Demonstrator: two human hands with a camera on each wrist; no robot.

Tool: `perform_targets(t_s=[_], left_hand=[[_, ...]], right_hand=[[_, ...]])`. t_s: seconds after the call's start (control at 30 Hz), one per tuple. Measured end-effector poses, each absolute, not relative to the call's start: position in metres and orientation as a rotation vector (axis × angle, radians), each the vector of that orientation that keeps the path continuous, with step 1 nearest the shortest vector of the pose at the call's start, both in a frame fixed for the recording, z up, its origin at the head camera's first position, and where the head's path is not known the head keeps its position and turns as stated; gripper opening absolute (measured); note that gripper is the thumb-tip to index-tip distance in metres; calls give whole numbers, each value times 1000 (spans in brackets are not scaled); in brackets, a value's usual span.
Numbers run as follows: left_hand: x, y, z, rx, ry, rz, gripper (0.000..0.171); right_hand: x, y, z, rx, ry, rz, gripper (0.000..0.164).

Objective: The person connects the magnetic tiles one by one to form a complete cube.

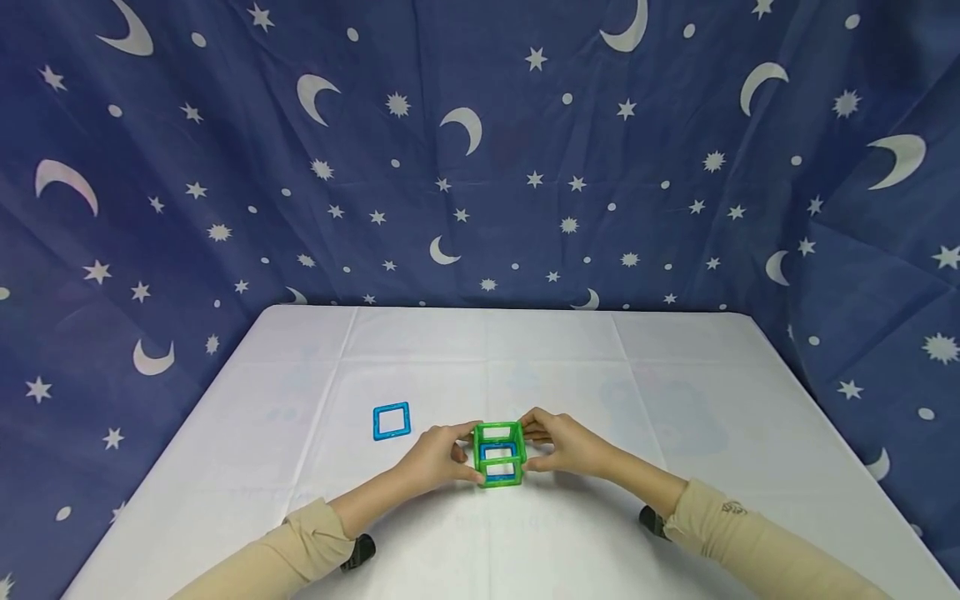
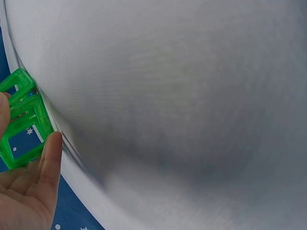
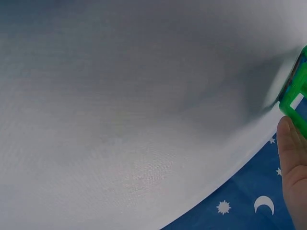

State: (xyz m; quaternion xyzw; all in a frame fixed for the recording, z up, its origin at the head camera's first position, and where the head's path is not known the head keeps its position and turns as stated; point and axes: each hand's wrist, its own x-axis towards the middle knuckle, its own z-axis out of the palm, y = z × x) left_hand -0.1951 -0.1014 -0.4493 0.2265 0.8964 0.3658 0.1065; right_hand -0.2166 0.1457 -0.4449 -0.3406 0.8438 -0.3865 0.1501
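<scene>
A small open box of green square frame tiles (image 1: 498,454) with a blue tile inside stands on the white table (image 1: 480,350), near its front middle. My left hand (image 1: 438,456) grips its left side and my right hand (image 1: 558,443) grips its right side, fingers curled round the green frames. In the left wrist view the green tiles (image 2: 24,122) sit at the left edge between my thumb and fingers (image 2: 50,158). At the right edge of the right wrist view a green tile (image 3: 297,98) shows above one finger (image 3: 292,158).
A loose blue square frame tile (image 1: 392,421) lies flat on the table to the left of the box. A dark blue cloth with white moons and stars (image 1: 480,150) hangs behind and around the table.
</scene>
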Motion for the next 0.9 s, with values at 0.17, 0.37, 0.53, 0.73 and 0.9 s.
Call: perform_targets(t_s=[0.17, 0.37, 0.53, 0.73, 0.9], left_hand=[[-194, -101, -449, 657, 2642, 1070, 80], [-194, -102, -451, 670, 2643, 1072, 80], [-194, -102, -451, 683, 2645, 1072, 80], [-193, -101, -451, 673, 2640, 1081, 81], [-192, -100, -451, 664, 2633, 1085, 83]], right_hand=[[-215, 146, -448, -1004, 2432, -1095, 50], [-215, 146, -448, -1010, 2411, -1119, 52], [-217, 146, -448, -1009, 2379, -1148, 53], [-218, 148, -448, -1011, 2342, -1180, 53], [-218, 149, -448, -988, 2330, -1189, 53]])
